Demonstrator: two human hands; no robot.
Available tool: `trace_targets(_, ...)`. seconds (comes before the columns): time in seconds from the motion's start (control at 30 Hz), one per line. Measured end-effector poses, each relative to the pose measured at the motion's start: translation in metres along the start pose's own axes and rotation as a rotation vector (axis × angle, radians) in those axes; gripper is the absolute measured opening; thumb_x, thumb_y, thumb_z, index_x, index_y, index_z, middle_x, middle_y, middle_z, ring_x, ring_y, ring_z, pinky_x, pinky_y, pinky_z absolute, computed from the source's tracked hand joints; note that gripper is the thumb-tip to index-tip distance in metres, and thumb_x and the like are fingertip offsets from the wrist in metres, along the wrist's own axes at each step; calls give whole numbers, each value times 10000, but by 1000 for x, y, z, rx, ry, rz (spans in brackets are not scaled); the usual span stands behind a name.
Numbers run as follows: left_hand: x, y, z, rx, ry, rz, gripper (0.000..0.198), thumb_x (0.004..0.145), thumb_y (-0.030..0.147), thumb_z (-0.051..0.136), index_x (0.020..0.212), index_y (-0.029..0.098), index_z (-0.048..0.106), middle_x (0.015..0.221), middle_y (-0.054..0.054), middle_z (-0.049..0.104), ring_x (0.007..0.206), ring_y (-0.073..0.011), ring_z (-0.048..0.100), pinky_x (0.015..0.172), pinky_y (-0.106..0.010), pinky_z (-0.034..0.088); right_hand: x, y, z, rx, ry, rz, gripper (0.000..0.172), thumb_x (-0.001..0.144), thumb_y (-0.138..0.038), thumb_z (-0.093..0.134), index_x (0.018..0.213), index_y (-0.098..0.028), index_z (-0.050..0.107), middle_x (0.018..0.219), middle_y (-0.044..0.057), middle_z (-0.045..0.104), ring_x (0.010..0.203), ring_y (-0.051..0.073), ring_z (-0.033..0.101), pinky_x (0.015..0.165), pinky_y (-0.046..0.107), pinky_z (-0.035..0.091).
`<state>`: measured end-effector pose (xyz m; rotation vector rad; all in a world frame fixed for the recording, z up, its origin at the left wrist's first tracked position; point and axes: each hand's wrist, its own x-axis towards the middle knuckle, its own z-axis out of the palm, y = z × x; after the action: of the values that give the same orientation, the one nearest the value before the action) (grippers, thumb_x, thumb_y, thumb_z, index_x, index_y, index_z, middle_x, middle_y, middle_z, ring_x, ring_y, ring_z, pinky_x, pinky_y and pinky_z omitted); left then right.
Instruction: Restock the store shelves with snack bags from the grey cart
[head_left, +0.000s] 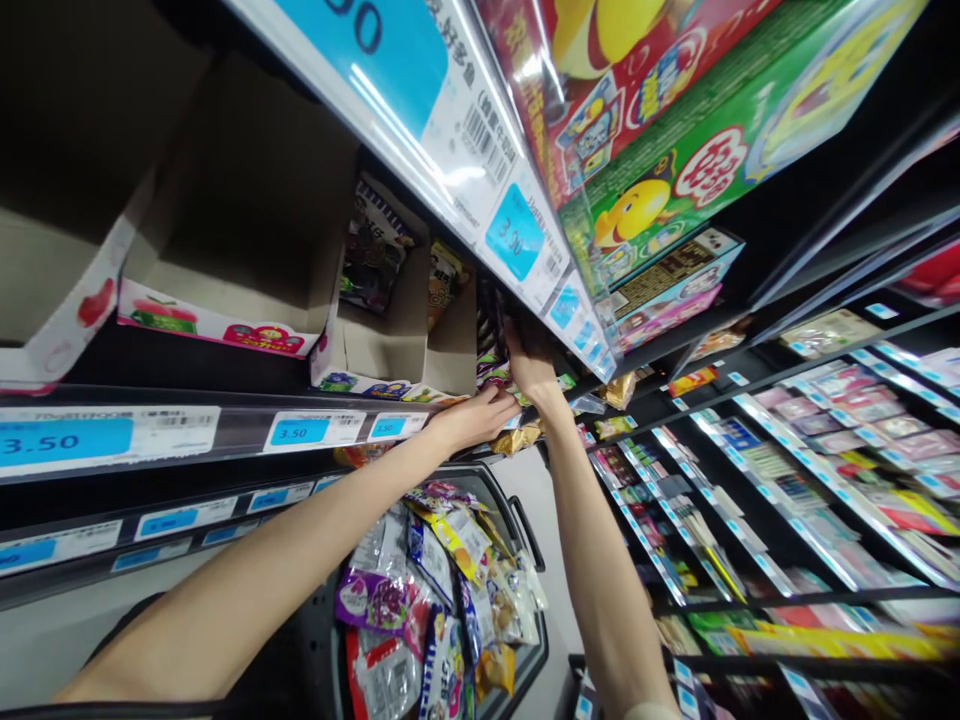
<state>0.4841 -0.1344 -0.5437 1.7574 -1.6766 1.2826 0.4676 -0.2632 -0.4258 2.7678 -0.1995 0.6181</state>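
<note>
Packets at the hands: purple and dark packets (491,368) are standing just behind the front edge of the shelf (259,452), right of the cartons, probably packed closely so they are propping one another up.
Left hand (484,412): is lying over that front edge, beside the packets, perhaps steadying their fronts; its fingers are extending nearly together, but whether they are pinching anything I cannot tell.
Right hand (534,368): is sitting deeper, under the upper shelf (491,75), likely because the front is giving the only way in; its fingers are disappearing into shadow, so I cannot tell whether they are gripping.
Open cartons (225,335): are lining the front edge leftward, their low fronts apparently keeping contents from sliding out while leaving them visible.
Price labels (319,430): are facing outward along the edge, presumably for shoppers' reading.
Basket (491,500): is standing below the front edge, its open top probably suiting the loose mixed snack bags (442,600) it is holding.
</note>
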Motion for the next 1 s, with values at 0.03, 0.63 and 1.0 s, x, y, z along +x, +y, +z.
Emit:
trace_targets(0.03,0,0,1,11,11,7,422,992,72,409,1226,180,743,1152,-126,687,1103,-259,595,988,-384,457,-3,0,-1,25,21,15,483,991,-265,370,1413,-243,605,1298,145,707,1324,351,588,1175,548,413)
trace_targets(0.63,0,-2,-6,205,-57,132,478,1002,88,373,1344,217,681,1334,-79,665,1235,-195,594,1075,-310,498,-44,-13,-19,149,327,193,631,1068,-543,224,1068,-181,741,1064,180,751,1047,319,685,947,455,524)
trace_targets(1.0,2,0,-8,357,-44,-25,561,951,231,500,1505,153,536,1600,-121,469,1527,-275,393,1329,-471,265,-93,-9,-14,165,280,-25,482,1086,-381,334,1477,-197,547,1501,137,577,1463,259,471,1238,515,350)
